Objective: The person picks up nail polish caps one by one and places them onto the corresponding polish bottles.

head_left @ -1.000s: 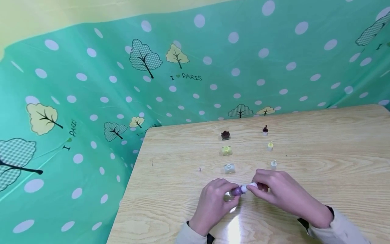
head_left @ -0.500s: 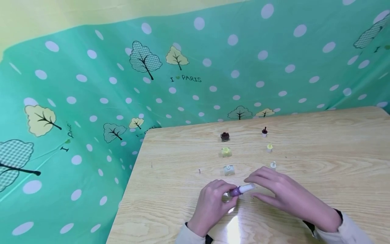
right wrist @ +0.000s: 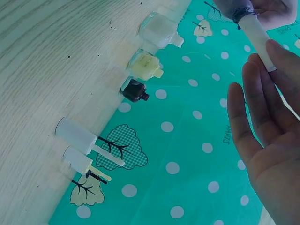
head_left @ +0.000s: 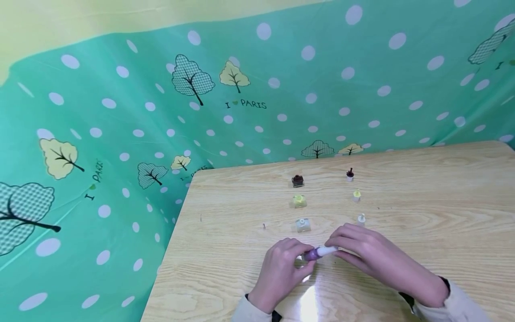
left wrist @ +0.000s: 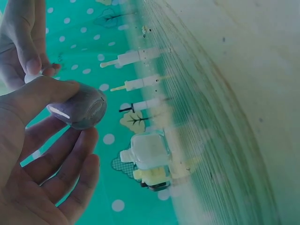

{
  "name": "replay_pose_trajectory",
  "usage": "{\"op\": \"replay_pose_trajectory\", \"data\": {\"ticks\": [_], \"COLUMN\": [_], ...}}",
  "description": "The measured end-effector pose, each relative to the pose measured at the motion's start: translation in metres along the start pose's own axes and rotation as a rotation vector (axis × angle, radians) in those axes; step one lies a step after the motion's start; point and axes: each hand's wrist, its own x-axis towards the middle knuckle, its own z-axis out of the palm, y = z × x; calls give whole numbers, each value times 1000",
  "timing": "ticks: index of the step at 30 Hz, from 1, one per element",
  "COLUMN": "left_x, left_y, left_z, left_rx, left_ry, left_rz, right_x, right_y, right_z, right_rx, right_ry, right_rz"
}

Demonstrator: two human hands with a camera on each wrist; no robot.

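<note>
A purple nail polish bottle (head_left: pixel 311 255) lies tilted in my left hand (head_left: pixel 279 270), gripped between thumb and fingers. Its white cap (head_left: pixel 327 250) sits on the neck and points right. My right hand (head_left: pixel 374 252) pinches the far end of that cap between thumb and fingertips, plain in the right wrist view, where purple polish rings the neck below the cap (right wrist: pixel 258 40). From the left wrist, the rounded base of the polish bottle (left wrist: pixel 86 107) shows above the loosely bent lower fingers.
Beyond the hands stand uncapped bottles in a column: whitish (head_left: pixel 303 224), yellow (head_left: pixel 299 201) and dark (head_left: pixel 297 180). To their right, brush caps stand brush-up: white (head_left: pixel 361 219), yellow (head_left: pixel 356 195) and dark (head_left: pixel 350 174). A green dotted cloth (head_left: pixel 273 107) hangs behind the wooden table (head_left: pixel 209 268).
Half a second ago my right fingers were spread off the cap; now they pinch its end again, as they did a second ago. My left hand has kept its hold on the nail polish bottle.
</note>
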Motion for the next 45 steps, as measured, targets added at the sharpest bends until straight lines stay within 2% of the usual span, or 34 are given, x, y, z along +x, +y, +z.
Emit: {"op": "replay_pose_trajectory", "data": {"ticks": [11, 15, 22, 33, 45], "left_x": [0, -1, -4, -4, -2], "left_y": [1, 2, -1, -3, -3], "left_z": [-1, 0, 0, -1, 1], "left_rx": [-9, -2, -1, -5, -19], "left_ry": [20, 10, -14, -19, -10], "left_rz": [28, 25, 0, -8, 2], "right_x": [3, 3, -1, -5, -3], "right_y": [-5, -5, -4, 1, 4], "right_z": [5, 7, 4, -2, -1], "right_rx": [-75, -102, -150, -108, -63], "right_ry": [25, 32, 19, -20, -26], "right_rz": [88, 95, 47, -80, -99]}}
